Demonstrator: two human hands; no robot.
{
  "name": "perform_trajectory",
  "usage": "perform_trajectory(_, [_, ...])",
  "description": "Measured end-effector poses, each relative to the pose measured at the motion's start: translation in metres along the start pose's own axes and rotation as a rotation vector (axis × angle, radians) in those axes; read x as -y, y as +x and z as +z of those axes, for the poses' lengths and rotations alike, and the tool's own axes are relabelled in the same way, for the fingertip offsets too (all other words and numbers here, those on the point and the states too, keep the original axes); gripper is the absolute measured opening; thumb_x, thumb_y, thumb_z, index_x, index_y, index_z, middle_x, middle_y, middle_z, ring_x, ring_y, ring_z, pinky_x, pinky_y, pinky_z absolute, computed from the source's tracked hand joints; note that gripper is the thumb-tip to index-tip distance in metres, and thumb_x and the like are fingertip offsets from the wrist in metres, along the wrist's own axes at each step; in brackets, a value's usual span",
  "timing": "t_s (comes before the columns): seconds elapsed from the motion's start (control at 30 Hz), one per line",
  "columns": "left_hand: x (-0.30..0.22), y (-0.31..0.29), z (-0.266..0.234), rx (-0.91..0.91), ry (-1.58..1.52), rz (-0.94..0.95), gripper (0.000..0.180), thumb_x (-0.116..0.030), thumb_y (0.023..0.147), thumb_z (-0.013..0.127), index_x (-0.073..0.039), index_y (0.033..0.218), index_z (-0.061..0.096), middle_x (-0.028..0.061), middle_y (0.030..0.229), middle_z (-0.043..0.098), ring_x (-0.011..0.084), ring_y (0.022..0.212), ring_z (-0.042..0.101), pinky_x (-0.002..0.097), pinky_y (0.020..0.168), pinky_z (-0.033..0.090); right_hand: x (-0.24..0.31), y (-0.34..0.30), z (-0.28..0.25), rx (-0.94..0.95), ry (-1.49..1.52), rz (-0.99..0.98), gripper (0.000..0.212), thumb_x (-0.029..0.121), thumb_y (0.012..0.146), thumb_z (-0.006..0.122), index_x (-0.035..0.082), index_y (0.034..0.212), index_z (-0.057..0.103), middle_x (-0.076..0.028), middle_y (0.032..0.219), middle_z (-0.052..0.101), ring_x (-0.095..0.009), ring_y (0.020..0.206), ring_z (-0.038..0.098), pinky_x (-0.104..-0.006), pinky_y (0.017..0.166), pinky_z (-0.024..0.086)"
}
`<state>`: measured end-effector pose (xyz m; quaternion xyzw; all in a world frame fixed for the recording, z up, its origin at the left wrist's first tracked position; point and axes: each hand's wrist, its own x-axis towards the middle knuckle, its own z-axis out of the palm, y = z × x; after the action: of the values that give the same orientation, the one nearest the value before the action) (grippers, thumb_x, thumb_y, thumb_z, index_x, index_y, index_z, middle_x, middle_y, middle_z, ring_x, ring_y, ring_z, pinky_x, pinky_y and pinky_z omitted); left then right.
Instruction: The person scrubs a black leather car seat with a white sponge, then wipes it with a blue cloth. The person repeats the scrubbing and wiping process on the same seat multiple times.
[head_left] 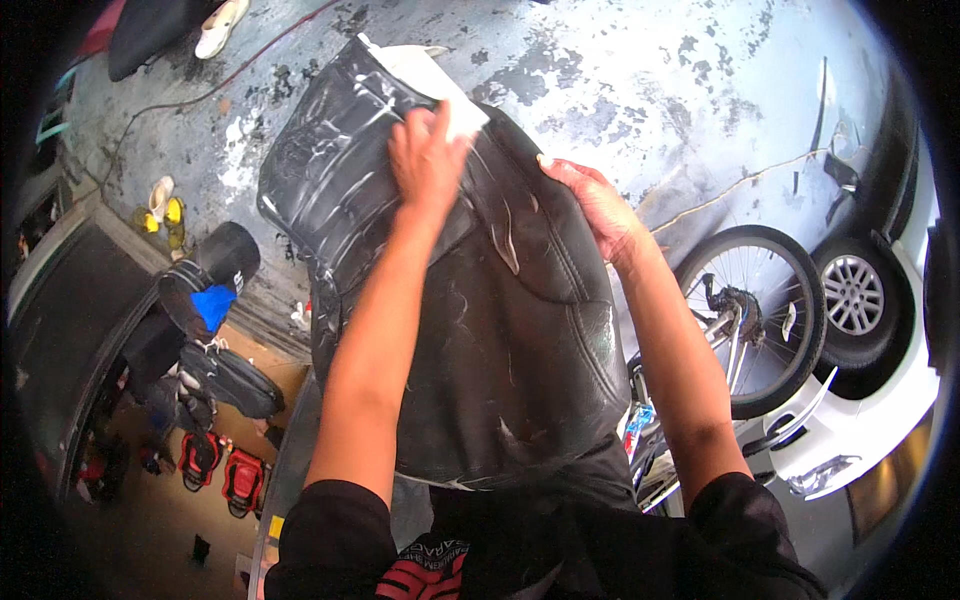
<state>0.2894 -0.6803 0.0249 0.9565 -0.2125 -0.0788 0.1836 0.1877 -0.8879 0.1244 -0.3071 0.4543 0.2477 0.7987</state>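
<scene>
A large black leather seat [490, 350] with stitched seams lies in front of my body. White streaks and smears mark its surface, most thickly on the wrinkled upper left part. At its top edge sits a flat white piece [420, 78] whose kind I cannot make out. My left hand [432, 165] is over the upper middle of the leather, beside that white piece. Its fingers look bent but are smeared by motion, and whatever is under them is hidden. On the upper right edge, my right hand [598, 205] grips the seat, thumb on top and fingers out of sight behind it.
A bicycle wheel [750, 320] and a white car [850, 430] stand at the right. A black tub [225, 255], a black bag [232, 380] and red-and-black items [243, 480] are at the left. A pale shoe [222, 28] and a cord lie on the worn blue-grey floor [600, 60].
</scene>
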Motion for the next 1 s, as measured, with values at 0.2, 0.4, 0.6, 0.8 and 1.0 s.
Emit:
perform_trajectory(0.2, [0.017,-0.051,0.010,0.127,0.077,0.401,0.063,-0.030,0.086,0.080,-0.021,0.146,0.062,0.0121,0.124,0.059,0.0313,0.109,0.056,0.0454,0.089,0.045,-0.013,0.013,-0.011,-0.057,0.017,-0.017,0.025,0.012,0.097,0.073,0.000,0.118,0.067,-0.011,0.103,0.074,-0.018,0.085,0.072,-0.0331,0.076,0.062])
perform_trajectory(0.4, [0.059,0.022,-0.011,-0.089,0.259,0.269,0.063,-0.027,0.090,0.078,-0.021,0.150,0.059,0.0122,0.123,0.059,0.0319,0.111,0.057,0.0470,0.094,0.045,-0.006,-0.001,0.012,-0.071,0.153,-0.040,0.033,0.028,0.103,0.071,-0.002,0.117,0.069,-0.010,0.102,0.075,-0.017,0.084,0.072,-0.0341,0.076,0.061])
perform_trajectory(0.6, [-0.028,-0.088,-0.021,0.432,-0.558,-0.015,0.054,-0.014,0.098,0.070,-0.008,0.150,0.058,0.0124,0.110,0.060,0.0262,0.098,0.060,0.0375,0.090,0.049,-0.017,0.005,0.002,-0.355,0.166,-0.014,0.035,0.032,0.103,0.071,0.001,0.118,0.070,-0.011,0.109,0.075,-0.018,0.085,0.072,-0.0354,0.075,0.061])
perform_trajectory(0.8, [-0.098,-0.060,-0.098,0.485,-0.845,-0.119,0.053,-0.014,0.099,0.069,-0.007,0.150,0.058,0.0127,0.108,0.058,0.0262,0.101,0.061,0.0368,0.093,0.050,-0.008,-0.049,-0.011,-0.117,0.470,-0.021,0.025,0.005,0.097,0.069,0.002,0.120,0.061,-0.012,0.105,0.073,-0.021,0.087,0.073,-0.0334,0.078,0.063])
perform_trajectory(1.0, [-0.058,0.018,-0.023,0.470,-0.371,0.015,0.046,-0.019,0.102,0.065,-0.011,0.147,0.062,0.0136,0.102,0.057,0.0269,0.094,0.060,0.0372,0.088,0.050,-0.021,-0.039,0.005,-0.087,0.382,-0.134,0.024,0.006,0.101,0.064,0.003,0.125,0.063,-0.009,0.102,0.074,-0.016,0.083,0.073,-0.0311,0.075,0.062])
